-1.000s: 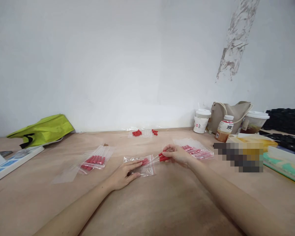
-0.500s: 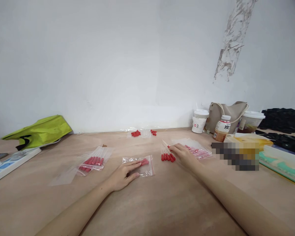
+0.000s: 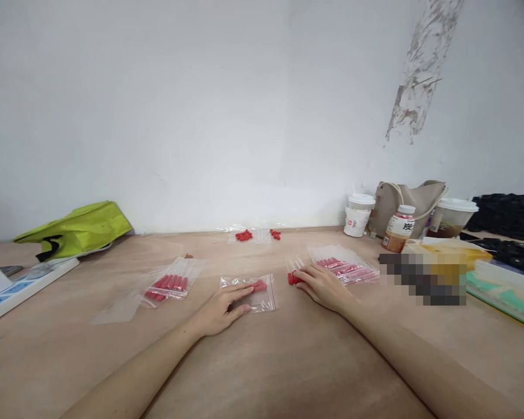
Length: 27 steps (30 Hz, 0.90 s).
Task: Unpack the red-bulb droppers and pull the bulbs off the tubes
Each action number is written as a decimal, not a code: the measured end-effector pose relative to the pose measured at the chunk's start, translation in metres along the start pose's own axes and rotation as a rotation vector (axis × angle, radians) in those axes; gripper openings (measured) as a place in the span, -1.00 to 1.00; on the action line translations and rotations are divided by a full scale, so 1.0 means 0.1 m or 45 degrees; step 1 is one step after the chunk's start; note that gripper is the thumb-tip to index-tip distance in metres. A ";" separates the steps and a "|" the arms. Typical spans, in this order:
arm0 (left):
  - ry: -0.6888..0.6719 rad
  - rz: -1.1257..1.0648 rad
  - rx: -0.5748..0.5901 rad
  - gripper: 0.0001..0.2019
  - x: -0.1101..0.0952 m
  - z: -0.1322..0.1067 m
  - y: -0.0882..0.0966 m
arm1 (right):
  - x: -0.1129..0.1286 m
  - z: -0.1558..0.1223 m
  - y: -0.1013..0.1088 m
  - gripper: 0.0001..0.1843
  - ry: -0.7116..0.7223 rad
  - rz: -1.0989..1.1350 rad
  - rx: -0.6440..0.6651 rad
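My left hand [image 3: 222,307] lies flat, fingers stretched, on a small clear zip bag [image 3: 262,289] with a red seal line and a red bulb inside. My right hand [image 3: 321,284] rests palm down on the table over a loose bunch of red-bulbed glass droppers [image 3: 291,274]; its fingers are spread over them. Just beyond the right hand lies a pile of bagged droppers [image 3: 343,265].
A filled dropper bag [image 3: 171,280] and an empty clear bag [image 3: 116,307] lie at the left. Loose red bulbs [image 3: 243,235] sit by the wall. A green bag [image 3: 76,228], cups [image 3: 357,214], a bottle [image 3: 398,228] and a tan bag [image 3: 408,201] stand around.
My right hand took the droppers away from the small bag's mouth, laid them on the table and now covers them flat. My left hand stayed on the bag.
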<state>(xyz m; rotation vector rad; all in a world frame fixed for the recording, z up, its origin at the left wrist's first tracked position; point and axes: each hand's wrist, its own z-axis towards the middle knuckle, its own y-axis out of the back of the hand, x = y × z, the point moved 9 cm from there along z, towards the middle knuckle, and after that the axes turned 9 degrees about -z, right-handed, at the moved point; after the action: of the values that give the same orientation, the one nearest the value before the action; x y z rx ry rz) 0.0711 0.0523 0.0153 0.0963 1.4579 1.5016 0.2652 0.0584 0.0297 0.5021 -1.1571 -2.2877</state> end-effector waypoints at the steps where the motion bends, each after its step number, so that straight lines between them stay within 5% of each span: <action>1: 0.007 0.001 -0.022 -0.57 0.01 0.00 0.01 | 0.00 0.00 0.03 -0.78 -0.030 0.001 -0.019; 5: 0.042 0.011 -0.099 -0.53 0.05 -0.03 0.05 | 0.03 0.06 0.11 -0.80 -0.246 0.133 -0.106; 8: 0.050 -0.008 -0.109 -0.59 0.07 -0.03 0.05 | 0.14 0.17 -0.01 -0.84 -0.342 0.288 -0.026; 17: 0.056 -0.053 -0.031 -0.62 0.07 -0.02 0.02 | 0.54 0.40 -0.34 -0.86 -0.271 0.405 0.178; 27: 0.021 0.056 0.040 -0.58 0.04 -0.04 -0.02 | 0.59 0.40 -0.27 -0.92 -0.294 0.613 0.115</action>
<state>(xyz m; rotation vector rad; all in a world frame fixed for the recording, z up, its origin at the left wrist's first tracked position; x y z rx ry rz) 0.0674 0.0520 0.0102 0.1363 1.5021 1.5185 0.1893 0.0619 0.0249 -0.0193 -1.3268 -1.9123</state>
